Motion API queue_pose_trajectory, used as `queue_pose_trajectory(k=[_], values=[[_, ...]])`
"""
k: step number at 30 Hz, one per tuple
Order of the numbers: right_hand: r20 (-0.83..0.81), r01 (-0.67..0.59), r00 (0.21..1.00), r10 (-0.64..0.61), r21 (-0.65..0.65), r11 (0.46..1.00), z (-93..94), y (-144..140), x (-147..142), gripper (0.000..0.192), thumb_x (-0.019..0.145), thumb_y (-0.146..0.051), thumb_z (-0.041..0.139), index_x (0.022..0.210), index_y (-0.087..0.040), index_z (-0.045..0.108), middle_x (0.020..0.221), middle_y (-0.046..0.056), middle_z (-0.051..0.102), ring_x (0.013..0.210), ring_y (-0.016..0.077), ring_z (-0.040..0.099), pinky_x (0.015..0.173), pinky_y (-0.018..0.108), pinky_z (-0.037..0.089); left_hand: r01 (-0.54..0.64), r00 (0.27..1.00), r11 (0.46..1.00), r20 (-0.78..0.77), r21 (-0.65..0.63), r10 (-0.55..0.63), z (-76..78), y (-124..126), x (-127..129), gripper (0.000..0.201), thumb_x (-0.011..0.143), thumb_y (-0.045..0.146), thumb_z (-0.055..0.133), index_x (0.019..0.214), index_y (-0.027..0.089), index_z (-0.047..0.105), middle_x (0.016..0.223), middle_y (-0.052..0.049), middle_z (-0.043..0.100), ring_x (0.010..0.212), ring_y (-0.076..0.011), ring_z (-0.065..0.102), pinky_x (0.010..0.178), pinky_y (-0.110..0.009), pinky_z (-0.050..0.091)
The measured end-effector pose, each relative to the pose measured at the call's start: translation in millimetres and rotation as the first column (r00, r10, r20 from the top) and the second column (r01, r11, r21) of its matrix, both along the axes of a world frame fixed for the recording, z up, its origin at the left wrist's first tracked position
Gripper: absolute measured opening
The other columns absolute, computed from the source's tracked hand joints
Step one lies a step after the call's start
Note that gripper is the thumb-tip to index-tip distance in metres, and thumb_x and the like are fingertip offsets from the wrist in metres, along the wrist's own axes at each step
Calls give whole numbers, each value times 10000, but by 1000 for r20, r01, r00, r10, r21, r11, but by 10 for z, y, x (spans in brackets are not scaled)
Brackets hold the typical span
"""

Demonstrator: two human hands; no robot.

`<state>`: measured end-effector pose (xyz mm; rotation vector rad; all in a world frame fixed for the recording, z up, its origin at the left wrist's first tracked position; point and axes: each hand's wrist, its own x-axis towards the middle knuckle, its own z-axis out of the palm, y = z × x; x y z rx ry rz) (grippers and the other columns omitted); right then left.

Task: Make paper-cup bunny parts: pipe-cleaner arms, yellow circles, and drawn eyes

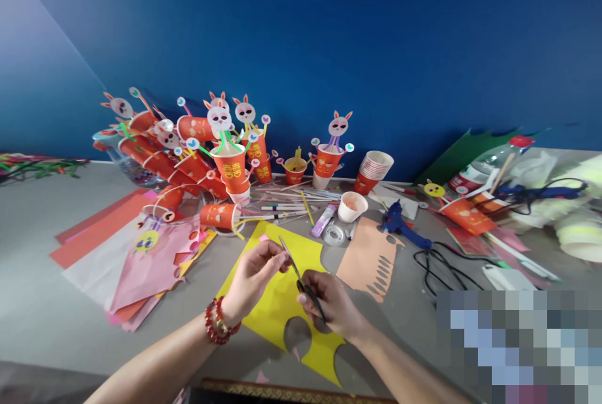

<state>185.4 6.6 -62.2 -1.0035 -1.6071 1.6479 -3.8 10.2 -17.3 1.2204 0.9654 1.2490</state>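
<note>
My right hand [329,303] is closed around the handles of a pair of black-handled scissors [308,293], whose blades point up and away from me. Close to the blades, my left hand [256,275] pinches thumb and forefinger together; whatever lies between the fingertips is too small to make out. A red bead bracelet circles the left wrist. Beneath both hands lies a yellow sheet [266,322] with round holes cut from it. Several small pink scraps [262,377] are scattered near the front edge.
Red paper cups with rabbit-faced figures [228,162] crowd the back left. Coloured sheets [101,266] lie left. A peach sheet [360,260], a blue glue gun [407,225] with its cable, a white cup [352,206] and a tape roll [334,234] are right of centre.
</note>
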Motion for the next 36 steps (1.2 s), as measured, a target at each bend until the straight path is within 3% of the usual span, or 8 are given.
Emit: queue_pose_trajectory(k=[19, 36], values=[[-16, 5, 1000, -5, -28, 1000, -49, 1, 2, 550, 764, -645, 696, 662, -234, 345, 499, -95, 364, 390, 75, 420, 392, 187, 262, -33, 999, 999, -10, 19, 33, 29, -3, -6, 221, 923, 332, 621, 790, 155, 626, 777, -25, 613, 736, -129, 571, 712, -245, 475], [63, 21, 998, -21, 1, 1000, -43, 12, 29, 520, 777, -581, 704, 652, -240, 332, 478, -92, 366, 385, 80, 385, 398, 213, 278, -16, 999, 999, -32, 48, 18, 26, 16, -46, 228, 928, 351, 613, 817, 153, 628, 789, -36, 631, 742, -138, 592, 714, -259, 487]])
